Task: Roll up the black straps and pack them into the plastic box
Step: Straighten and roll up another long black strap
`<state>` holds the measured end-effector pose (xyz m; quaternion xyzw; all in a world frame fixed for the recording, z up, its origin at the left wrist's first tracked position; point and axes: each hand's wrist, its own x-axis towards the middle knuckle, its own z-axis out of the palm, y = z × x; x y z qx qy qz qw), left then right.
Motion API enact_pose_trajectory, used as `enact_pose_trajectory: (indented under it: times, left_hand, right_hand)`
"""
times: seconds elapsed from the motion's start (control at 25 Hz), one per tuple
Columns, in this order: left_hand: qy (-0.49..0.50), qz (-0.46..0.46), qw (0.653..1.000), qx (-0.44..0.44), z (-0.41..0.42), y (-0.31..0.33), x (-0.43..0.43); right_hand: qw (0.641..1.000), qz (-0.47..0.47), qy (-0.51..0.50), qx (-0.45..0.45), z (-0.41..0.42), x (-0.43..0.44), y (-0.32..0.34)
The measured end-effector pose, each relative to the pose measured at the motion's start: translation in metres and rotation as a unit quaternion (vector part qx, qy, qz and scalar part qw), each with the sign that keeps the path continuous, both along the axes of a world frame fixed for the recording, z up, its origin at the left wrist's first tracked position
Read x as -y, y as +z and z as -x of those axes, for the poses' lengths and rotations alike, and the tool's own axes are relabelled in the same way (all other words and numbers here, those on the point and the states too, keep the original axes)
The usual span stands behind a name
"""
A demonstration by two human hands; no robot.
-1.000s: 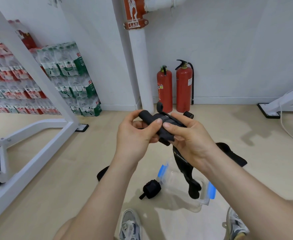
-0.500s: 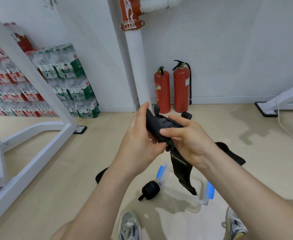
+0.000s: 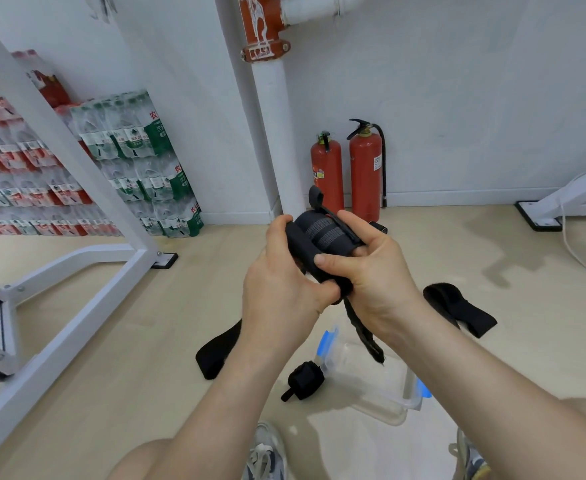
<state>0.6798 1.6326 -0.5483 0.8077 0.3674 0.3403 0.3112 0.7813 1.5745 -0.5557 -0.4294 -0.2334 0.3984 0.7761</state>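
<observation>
A black strap roll (image 3: 322, 237) with two grey stripes is held at chest height. My left hand (image 3: 281, 285) grips its left end and my right hand (image 3: 374, 268) wraps over its right side, thumb pressed on the front. A loose black tail (image 3: 364, 334) hangs down from the roll toward a clear plastic box (image 3: 364, 382) with blue clips on the floor. A finished black roll (image 3: 303, 379) lies on the floor touching the box's left side. Two unrolled black straps lie flat: one (image 3: 215, 348) left of my forearm, another (image 3: 457, 306) at the right.
Two red fire extinguishers (image 3: 348, 171) stand against the wall by a white pipe (image 3: 274, 133). A white metal frame (image 3: 76, 258) fills the left, stacked water-bottle packs (image 3: 139, 168) behind it. Another white frame foot (image 3: 541, 216) and a cable (image 3: 575, 251) are at right. My shoes (image 3: 265, 455) are below.
The roll has been turned further, its grey stripes now face up. The hanging tail has grown shorter. Both hands have shifted around the roll; the view has tilted slightly.
</observation>
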Motion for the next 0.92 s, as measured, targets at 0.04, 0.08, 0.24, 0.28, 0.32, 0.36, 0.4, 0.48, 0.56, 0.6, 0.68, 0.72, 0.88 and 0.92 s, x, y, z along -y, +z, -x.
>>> enact_pose_trajectory:
  times: [0.04,0.08,0.24,0.28,0.32,0.36,0.4,0.48,0.56,0.6,0.68,0.72,0.88,0.92]
  left_hand:
    - [-0.010,0.050,0.998,0.024,-0.001,-0.001,0.000]
    - [-0.043,0.118,0.990,0.065,0.002,-0.002,-0.004]
    - [-0.250,0.318,0.904,0.139,0.032,0.010,-0.033]
    - [-0.275,0.321,0.897,0.128,0.037,0.012,-0.037]
    - [-0.276,0.307,0.902,0.123,0.037,0.011,-0.039]
    - [-0.261,0.293,0.911,0.126,0.035,0.009,-0.039]
    - [-0.245,0.280,0.919,0.130,0.033,0.009,-0.038]
    - [-0.217,0.258,0.932,0.132,0.030,0.008,-0.035]
    - [-0.189,0.242,0.942,0.138,0.028,0.007,-0.032]
    - [-0.177,0.236,0.945,0.139,0.027,0.008,-0.030]
    - [-0.163,0.228,0.950,0.139,0.024,0.007,-0.027]
    - [-0.159,0.228,0.950,0.140,0.022,0.006,-0.026]
    - [-0.138,0.253,0.944,0.163,0.020,0.005,-0.029]
    - [-0.132,0.261,0.941,0.169,0.019,0.005,-0.029]
  right_hand:
    - [1.000,0.005,-0.006,0.011,-0.003,0.001,0.001]
    - [1.000,0.012,-0.004,0.019,-0.007,0.002,0.002]
    - [0.993,0.056,0.097,0.036,-0.024,0.010,0.008]
    - [0.990,0.058,0.122,0.044,-0.024,0.011,0.008]
    - [0.988,0.057,0.137,0.043,-0.023,0.012,0.008]
    - [0.988,0.054,0.142,0.033,-0.021,0.011,0.008]
    - [0.989,0.045,0.139,0.015,-0.019,0.010,0.006]
    - [0.992,0.025,0.116,-0.036,-0.016,0.006,0.002]
    - [0.995,0.024,0.077,-0.065,-0.014,0.003,-0.001]
    - [0.996,0.026,0.060,-0.059,-0.013,0.003,-0.001]
    - [0.999,0.028,0.036,-0.028,-0.012,0.004,0.000]
    - [0.999,0.029,0.027,-0.015,-0.011,0.005,0.001]
    - [0.998,0.038,0.010,0.044,-0.010,0.008,0.003]
    - [0.998,0.040,0.016,0.051,-0.009,0.008,0.003]
